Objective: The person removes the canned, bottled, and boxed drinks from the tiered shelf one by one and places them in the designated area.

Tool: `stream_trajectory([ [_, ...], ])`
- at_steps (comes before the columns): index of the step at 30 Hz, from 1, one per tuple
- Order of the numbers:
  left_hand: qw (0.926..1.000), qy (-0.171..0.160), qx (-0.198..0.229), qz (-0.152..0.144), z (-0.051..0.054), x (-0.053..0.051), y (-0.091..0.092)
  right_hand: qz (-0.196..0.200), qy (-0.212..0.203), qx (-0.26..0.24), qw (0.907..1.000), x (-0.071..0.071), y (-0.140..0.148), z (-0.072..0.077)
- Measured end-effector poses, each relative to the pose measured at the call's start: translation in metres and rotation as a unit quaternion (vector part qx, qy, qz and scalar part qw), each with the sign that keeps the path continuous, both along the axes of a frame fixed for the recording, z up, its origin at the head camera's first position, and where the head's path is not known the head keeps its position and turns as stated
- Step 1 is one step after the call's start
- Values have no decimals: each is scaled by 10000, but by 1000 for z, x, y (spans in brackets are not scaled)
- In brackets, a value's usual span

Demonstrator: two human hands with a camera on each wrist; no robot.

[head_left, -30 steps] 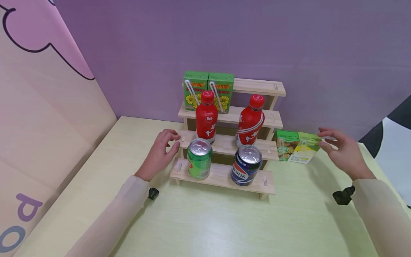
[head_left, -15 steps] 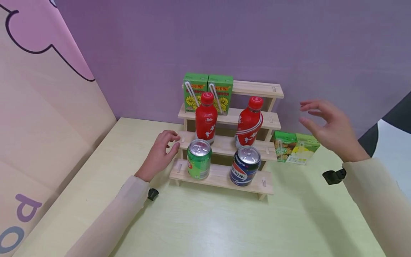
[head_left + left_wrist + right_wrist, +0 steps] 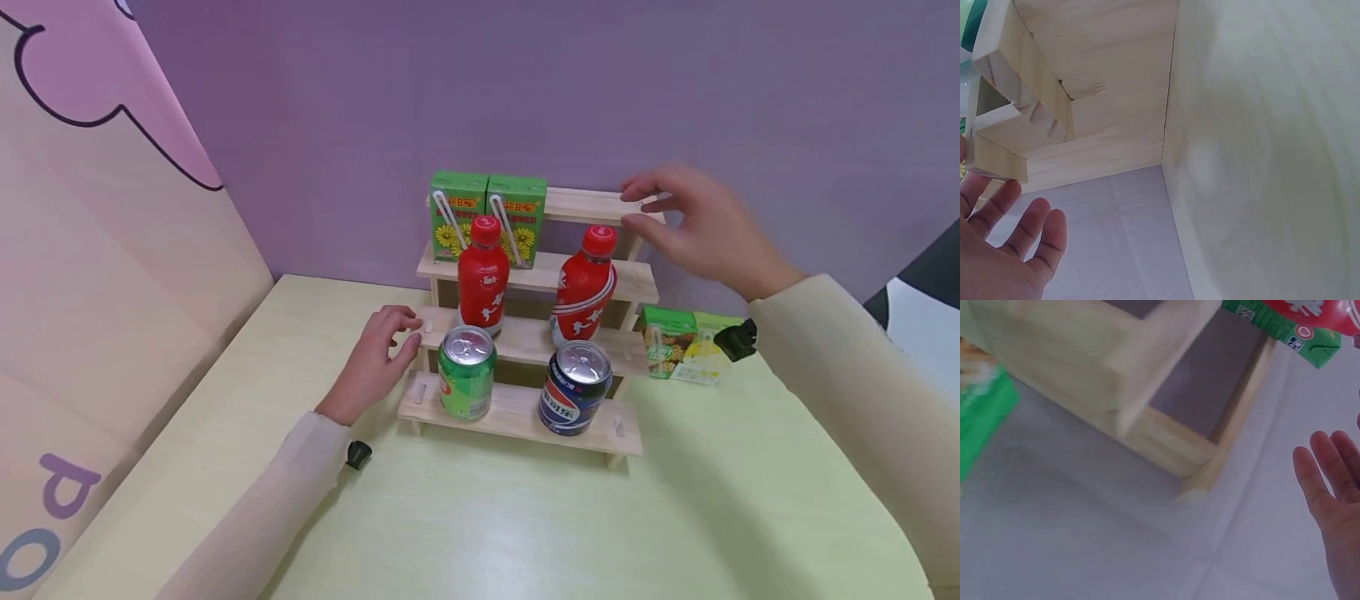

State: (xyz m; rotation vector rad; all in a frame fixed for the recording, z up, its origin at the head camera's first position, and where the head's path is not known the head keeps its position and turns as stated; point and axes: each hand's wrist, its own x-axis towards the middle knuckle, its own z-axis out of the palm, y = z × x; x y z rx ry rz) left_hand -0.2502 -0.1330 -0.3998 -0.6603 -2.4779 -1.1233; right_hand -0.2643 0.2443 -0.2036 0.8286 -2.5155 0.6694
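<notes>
A four-step wooden rack [image 3: 525, 407] stands on the table. Its lowest step bears a green can [image 3: 467, 375] and a dark blue can [image 3: 574, 390]; behind them are two red bottles, the left one [image 3: 482, 279] upright and the right one [image 3: 583, 287] tilted. Two green drink cartons [image 3: 516, 218] stand side by side at the upper left. My left hand [image 3: 372, 358], fingers loosely bent, is at the rack's left edge, fingertips by the second step; contact is unclear. Holding nothing, my right hand [image 3: 697, 225] hovers at the top step's right end, fingers apart.
Right of the rack, a green box [image 3: 667, 342] and a yellow-green box [image 3: 705, 354] are together on the table [image 3: 465, 517], partly behind my right sleeve. A purple wall [image 3: 420, 92] rises close behind the rack.
My right hand has left the boxes at the right, rising and moving left to the rack's top step. My left hand has stayed at the rack's left edge.
</notes>
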Motion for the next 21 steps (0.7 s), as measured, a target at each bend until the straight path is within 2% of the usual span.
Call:
stream_trajectory([
  [9, 9998, -132, -43, 108, 0, 1, -2, 167, -525, 580, 9968, -14, -39, 28],
  [13, 9999, -136, -37, 89, 0, 2, -1, 268, -588, 989, 9930, -22, -54, 34],
  [17, 9999, -83, -49, 45, 0, 1, 0, 358, -609, 1547, 9854, -29, -68, 39],
  [21, 9999, -87, -69, 74, 0, 1, -1, 417, -623, 1878, 9793, -34, -77, 41],
])
